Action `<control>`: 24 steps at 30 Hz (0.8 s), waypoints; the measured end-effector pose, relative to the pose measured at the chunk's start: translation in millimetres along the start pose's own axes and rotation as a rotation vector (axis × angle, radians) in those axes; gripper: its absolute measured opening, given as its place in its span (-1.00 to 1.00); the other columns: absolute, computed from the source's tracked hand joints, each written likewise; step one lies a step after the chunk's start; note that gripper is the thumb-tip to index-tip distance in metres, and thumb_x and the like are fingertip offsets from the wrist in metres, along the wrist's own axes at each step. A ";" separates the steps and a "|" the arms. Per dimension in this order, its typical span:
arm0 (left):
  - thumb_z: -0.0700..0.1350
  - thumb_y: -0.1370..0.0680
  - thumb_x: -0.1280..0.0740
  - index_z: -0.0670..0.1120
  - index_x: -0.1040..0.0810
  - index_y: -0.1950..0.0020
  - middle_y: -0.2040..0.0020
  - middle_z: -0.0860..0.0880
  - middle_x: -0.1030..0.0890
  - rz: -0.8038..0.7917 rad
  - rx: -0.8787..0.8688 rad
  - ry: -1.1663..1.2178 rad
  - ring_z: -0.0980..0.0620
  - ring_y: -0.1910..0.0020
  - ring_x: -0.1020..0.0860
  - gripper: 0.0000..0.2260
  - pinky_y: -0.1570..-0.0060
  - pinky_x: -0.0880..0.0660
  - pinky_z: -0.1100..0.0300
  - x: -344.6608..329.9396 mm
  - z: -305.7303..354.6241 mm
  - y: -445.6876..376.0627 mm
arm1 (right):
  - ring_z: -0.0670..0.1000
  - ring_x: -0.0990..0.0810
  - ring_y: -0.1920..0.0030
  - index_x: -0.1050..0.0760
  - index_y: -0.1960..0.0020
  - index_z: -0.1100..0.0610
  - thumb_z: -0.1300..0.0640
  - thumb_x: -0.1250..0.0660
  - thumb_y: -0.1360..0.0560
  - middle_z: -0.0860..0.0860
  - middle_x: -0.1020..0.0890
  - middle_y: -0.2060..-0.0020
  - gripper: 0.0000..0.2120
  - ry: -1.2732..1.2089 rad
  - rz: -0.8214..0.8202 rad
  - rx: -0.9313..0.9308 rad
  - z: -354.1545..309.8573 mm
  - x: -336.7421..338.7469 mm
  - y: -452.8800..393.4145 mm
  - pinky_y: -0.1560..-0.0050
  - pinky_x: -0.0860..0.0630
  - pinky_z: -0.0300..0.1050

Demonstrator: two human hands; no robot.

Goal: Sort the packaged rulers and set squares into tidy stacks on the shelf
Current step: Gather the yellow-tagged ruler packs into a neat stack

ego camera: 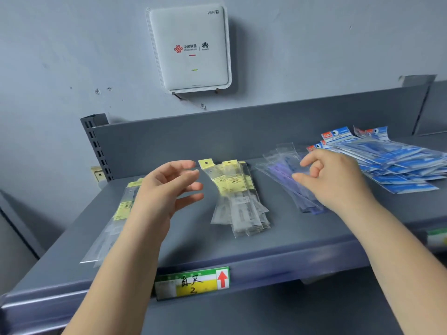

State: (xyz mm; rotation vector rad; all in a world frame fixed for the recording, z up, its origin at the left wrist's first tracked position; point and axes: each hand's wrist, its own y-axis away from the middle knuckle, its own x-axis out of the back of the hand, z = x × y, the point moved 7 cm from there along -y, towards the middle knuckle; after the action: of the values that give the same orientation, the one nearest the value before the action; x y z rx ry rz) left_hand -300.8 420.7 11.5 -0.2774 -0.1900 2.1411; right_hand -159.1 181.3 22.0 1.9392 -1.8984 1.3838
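Four groups sit on the shelf (302, 240), sorted by packaging, so each type gets its own spot.

- Far-left pile (116, 213): yellow-label clear sleeves at 9 o'clock, partly hidden under the left forearm. At least two header tabs show; exact count can't be told.
- Mid pile (239, 201): same yellow labels, dead centre, fanned rather than squared. Three yellow headers visible, more sleeves below; probably the one due for tidying.
- Purple pile (290, 180): clear sleeves at 2 o'clock, loosely splayed; count unclear.
- Blue packs (399, 163): 3 o'clock, shingled row, roughly ten; edges blur together.

Left hand (167, 187) hovers between the far-left and mid piles, grip spread, holding nothing. Right hand (333, 177) is over the purple pile, grip loosely curled, clamped on nothing; fingertip contact can't be told.

Price tag (192, 282) on the shelf lip at 6 o'clock. Router (189, 48) on the wall at 12.
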 end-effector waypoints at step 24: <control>-0.32 -0.58 -0.18 -0.20 -0.43 0.03 -0.15 -0.23 -0.48 0.083 0.495 0.141 -0.12 0.03 -0.57 -0.93 0.12 -0.58 0.07 157.1 -29.2 -11.8 | -0.02 -0.36 -0.37 -0.32 -0.41 0.00 -0.22 -0.32 -0.43 -0.04 -0.39 -0.39 -0.38 0.129 -0.821 0.476 -204.1 -192.6 65.5 -0.23 -0.31 -0.22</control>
State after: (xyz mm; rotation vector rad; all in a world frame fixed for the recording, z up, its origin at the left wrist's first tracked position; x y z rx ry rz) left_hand -367.6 559.2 -33.4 -0.1453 0.4361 2.1611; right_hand -283.5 438.7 -14.5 2.3242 -0.5698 1.6594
